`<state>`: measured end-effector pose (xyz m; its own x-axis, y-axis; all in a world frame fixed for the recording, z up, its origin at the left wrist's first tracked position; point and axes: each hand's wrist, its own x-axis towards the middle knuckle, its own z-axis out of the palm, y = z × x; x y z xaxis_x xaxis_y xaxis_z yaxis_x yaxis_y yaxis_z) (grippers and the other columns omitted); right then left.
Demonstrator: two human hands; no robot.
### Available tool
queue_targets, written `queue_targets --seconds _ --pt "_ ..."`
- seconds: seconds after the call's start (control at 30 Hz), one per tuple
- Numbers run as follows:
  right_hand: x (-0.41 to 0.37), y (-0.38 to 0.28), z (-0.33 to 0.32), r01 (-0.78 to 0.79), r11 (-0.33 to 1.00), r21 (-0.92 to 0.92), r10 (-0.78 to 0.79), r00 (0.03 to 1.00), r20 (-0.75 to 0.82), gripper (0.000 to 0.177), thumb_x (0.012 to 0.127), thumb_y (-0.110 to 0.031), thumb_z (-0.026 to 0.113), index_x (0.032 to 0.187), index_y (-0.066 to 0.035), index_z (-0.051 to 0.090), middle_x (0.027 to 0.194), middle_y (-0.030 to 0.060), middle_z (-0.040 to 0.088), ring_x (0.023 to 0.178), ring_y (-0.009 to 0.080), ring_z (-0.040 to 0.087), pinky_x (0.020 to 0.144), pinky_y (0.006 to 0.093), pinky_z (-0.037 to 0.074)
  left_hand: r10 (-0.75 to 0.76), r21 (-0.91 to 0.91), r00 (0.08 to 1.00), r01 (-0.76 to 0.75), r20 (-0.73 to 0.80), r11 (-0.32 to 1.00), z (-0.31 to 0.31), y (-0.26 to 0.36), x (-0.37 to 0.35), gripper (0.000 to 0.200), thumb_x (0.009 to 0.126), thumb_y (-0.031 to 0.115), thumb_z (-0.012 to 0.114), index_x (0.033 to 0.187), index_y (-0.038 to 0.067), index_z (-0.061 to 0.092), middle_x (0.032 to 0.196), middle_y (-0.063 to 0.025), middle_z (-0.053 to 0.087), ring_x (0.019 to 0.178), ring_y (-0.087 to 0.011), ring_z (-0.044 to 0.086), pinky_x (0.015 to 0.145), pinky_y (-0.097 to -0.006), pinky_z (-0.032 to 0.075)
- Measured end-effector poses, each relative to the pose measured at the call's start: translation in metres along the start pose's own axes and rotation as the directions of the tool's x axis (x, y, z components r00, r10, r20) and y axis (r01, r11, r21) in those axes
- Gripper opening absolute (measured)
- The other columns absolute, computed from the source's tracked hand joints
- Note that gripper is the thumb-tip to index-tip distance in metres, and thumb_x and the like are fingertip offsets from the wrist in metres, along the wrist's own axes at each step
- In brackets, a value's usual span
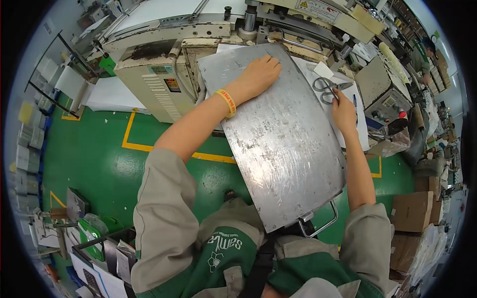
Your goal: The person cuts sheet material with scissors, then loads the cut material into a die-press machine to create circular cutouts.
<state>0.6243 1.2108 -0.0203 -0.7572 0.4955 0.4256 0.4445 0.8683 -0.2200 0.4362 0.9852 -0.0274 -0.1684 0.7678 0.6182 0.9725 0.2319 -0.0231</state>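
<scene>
A large scuffed metal plate (285,149) slants down from the machine bed towards my body, a bar handle (325,223) at its near end. My left hand (259,77), a yellow band on its wrist, lies on the plate's far part. Its fingers are curled under, and whatever they may hold is hidden. Past the plate's right edge, my right hand (343,109) has its fingers closed at a pair of scissors (325,90). The scissors are over white paper (365,131). A blue pen (355,107) lies beside that hand.
Behind the plate stands a worn press (208,31) with metal posts. A beige cabinet (149,82) is at the left, and a control box with a red button (390,94) at the right. Cardboard boxes (411,211) are stacked on the green floor (164,131). Another person is at the far right.
</scene>
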Motion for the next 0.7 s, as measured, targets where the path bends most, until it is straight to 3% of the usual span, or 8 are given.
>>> queue_targets --seconds 0.1,0.17,0.23,0.37,0.47,0.5,0.6,0.7 --pt "-0.006 -0.018 -0.004 0.219 0.956 -0.198 -0.268 0.924 -0.271 0.026 0.081 -0.016 0.061 0.107 -0.014 0.065 0.107 0.0068 0.059 0.099 0.027 0.054 0.082 0.0378 0.042 0.058 0.047 0.986 -0.066 0.159 0.997 -0.011 0.001 0.005 0.017 0.074 -0.002 0.051 0.091 -0.004 0.048 0.094 -0.0167 0.05 0.089 -0.0305 0.051 0.075 -0.0367 0.044" --pt "0.006 -0.048 -0.009 0.369 0.896 0.247 -0.321 0.922 -0.214 0.017 0.083 -0.012 0.06 0.098 -0.009 0.067 0.098 0.0094 0.063 0.096 0.0271 0.056 0.082 0.0368 0.043 0.056 0.008 0.986 -0.057 0.156 0.998 -0.009 -0.002 0.004 0.021 0.073 -0.004 0.051 0.094 -0.005 0.047 0.096 -0.0174 0.049 0.089 -0.0316 0.05 0.077 -0.0378 0.044" --pt "0.013 -0.083 -0.002 0.263 0.756 0.6 -0.306 0.951 -0.032 0.017 0.084 -0.012 0.06 0.098 -0.004 0.066 0.094 0.0127 0.064 0.085 0.0283 0.061 0.076 0.0348 0.047 0.039 -0.018 0.976 -0.036 0.214 0.999 -0.01 -0.001 0.006 0.028 0.072 -0.006 0.051 0.099 -0.006 0.045 0.098 -0.0187 0.048 0.092 -0.0333 0.049 0.082 -0.0387 0.043" --pt "0.033 -0.109 0.034 0.234 0.778 0.583 -0.345 0.935 0.086 0.021 0.078 -0.019 0.067 0.096 -0.006 0.069 0.09 0.0112 0.063 0.079 0.0267 0.061 0.072 0.0345 0.047 0.048 -0.002 0.993 -0.048 0.107 0.999 -0.003 -0.002 0.004 0.014 0.078 0.0 0.049 0.091 -0.003 0.048 0.093 -0.0183 0.05 0.087 -0.0319 0.053 0.078 -0.0373 0.045" --pt "0.042 -0.117 0.039 0.187 0.812 0.554 -0.315 0.938 0.146 0.017 0.077 -0.02 0.069 0.087 -0.007 0.068 0.087 0.0091 0.062 0.077 0.0262 0.06 0.07 0.0359 0.046 -0.033 -0.163 0.997 0.043 0.065 0.986 -0.001 -0.006 0.003 0.017 0.076 -0.002 0.051 0.093 -0.003 0.046 0.095 -0.021 0.049 0.088 -0.0359 0.051 0.079 -0.0392 0.044" --pt "0.045 -0.118 0.041 0.179 0.812 0.556 -0.317 0.935 0.161 0.016 0.076 -0.021 0.069 0.085 -0.007 0.068 0.086 0.0086 0.062 0.076 0.026 0.06 0.069 0.0362 0.046 -0.198 -0.32 0.979 0.205 0.056 0.925 -0.007 -0.007 0.005 0.019 0.076 -0.003 0.052 0.094 -0.003 0.044 0.096 -0.0223 0.047 0.09 -0.0388 0.05 0.081 -0.0408 0.043" --pt "0.044 -0.115 0.049 0.551 0.722 0.419 -0.57 0.816 -0.092 0.015 0.084 -0.018 0.061 0.086 -0.003 0.056 0.085 0.0121 0.058 0.081 0.0313 0.058 0.07 0.0404 0.045 -0.369 -0.521 0.929 0.308 -0.014 0.796 0.003 -0.021 0.0 0.023 0.086 0.006 0.05 0.106 -0.003 0.051 0.106 -0.0216 0.054 0.103 -0.037 0.051 0.089 -0.0399 0.042" --pt "0.049 -0.113 0.049 0.606 0.705 0.368 -0.642 0.766 -0.032 0.013 0.088 -0.014 0.055 0.09 -0.002 0.05 0.086 0.0154 0.057 0.084 0.0346 0.056 0.072 0.0429 0.044 -0.226 -0.409 0.974 0.216 0.025 0.887 0.001 -0.021 -0.011 0.033 0.084 0.017 0.059 0.11 -0.002 0.055 0.115 -0.0204 0.056 0.11 -0.0352 0.051 0.093 -0.0377 0.041"
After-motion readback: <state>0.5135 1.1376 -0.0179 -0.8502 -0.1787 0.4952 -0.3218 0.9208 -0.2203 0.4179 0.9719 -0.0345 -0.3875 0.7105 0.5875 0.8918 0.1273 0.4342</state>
